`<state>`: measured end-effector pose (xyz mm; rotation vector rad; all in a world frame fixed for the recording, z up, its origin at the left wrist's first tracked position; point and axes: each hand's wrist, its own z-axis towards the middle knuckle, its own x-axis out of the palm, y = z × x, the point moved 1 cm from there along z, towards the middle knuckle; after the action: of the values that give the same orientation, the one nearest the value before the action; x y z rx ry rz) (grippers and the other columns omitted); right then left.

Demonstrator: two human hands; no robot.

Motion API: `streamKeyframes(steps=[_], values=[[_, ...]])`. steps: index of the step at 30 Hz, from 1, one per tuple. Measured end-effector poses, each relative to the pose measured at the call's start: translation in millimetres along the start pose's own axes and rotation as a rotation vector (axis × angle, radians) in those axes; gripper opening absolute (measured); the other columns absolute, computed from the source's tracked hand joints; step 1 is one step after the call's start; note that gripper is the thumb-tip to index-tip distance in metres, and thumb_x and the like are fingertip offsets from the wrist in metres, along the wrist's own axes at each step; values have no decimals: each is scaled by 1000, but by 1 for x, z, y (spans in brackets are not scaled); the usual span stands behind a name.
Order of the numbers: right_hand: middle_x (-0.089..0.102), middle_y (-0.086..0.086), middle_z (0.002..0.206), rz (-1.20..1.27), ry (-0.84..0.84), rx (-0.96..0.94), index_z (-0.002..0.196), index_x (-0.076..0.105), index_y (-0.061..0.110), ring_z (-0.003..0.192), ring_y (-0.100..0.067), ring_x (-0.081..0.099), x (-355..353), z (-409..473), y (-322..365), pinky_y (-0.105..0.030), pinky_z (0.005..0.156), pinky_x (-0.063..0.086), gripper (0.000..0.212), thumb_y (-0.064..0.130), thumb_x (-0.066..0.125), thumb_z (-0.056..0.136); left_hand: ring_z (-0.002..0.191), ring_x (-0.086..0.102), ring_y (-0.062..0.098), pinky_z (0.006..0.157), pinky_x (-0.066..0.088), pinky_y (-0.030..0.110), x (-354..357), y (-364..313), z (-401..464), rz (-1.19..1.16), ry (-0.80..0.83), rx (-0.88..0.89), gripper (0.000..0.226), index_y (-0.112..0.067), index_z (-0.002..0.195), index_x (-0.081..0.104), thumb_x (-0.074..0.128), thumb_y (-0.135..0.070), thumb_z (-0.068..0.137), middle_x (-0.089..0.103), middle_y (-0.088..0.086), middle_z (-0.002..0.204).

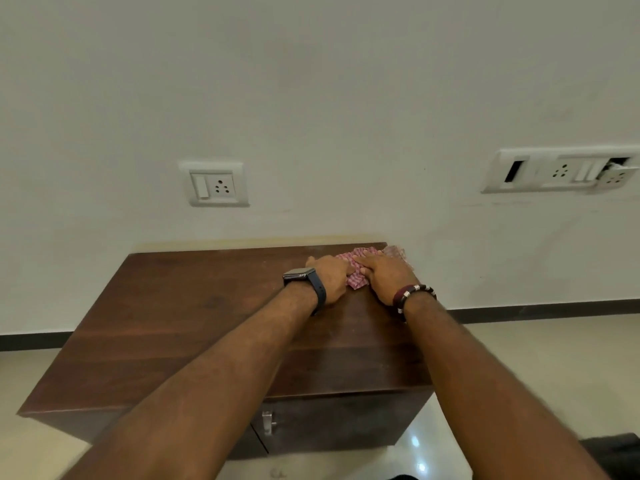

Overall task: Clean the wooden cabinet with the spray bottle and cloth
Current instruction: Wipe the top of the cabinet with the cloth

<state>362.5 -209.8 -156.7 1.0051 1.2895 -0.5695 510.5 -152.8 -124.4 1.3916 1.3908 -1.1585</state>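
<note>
Both hands, left hand and right hand, press flat-fingered on the cloth at the cabinet top's far right corner, unwiped wood stretching leftward.

Single head-worn wide-angle view, facing forward and down over the wooden cabinet toward the wall; cabinet top within arm's reach.

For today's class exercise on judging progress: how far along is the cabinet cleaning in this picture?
Done: hard to tell; the spray bottle is not in view, so spraying cannot be confirmed. In hand: the left hand and right hand press the red checked cloth onto the far right corner of the cabinet top. Left: apparently the rest of the top and the doors.
</note>
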Motion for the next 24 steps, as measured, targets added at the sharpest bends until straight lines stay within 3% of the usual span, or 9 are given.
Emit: streamKeyframes(steps=[6, 17, 24], values=[[49, -8, 154, -31, -74, 76, 147, 53, 26, 141, -29, 45, -4, -56, -2, -36, 115, 35, 41, 22, 41, 108, 134, 52, 29, 109, 42, 41, 1, -26, -27, 90, -37, 162, 56, -33, 151, 45, 46, -13, 98, 55, 7, 148], [52, -10, 150, -72, -76, 147, 147, 51, 28, 136, -28, 51, 9, -142, 25, -37, 115, 38, 41, 21, 40, 109, 118, 63, 29, 101, 52, 42, 11, -36, -93, 17, -21, 279, 41, -38, 140, 59, 49, -23, 103, 65, 4, 136], [64, -3, 137, -138, -120, 169, 142, 55, 32, 119, -24, 64, 16, -182, 50, -35, 102, 52, 37, 23, 43, 108, 112, 65, 24, 101, 51, 38, 20, -33, -134, -67, -58, 338, 35, -35, 133, 66, 50, -24, 104, 70, -3, 128]])
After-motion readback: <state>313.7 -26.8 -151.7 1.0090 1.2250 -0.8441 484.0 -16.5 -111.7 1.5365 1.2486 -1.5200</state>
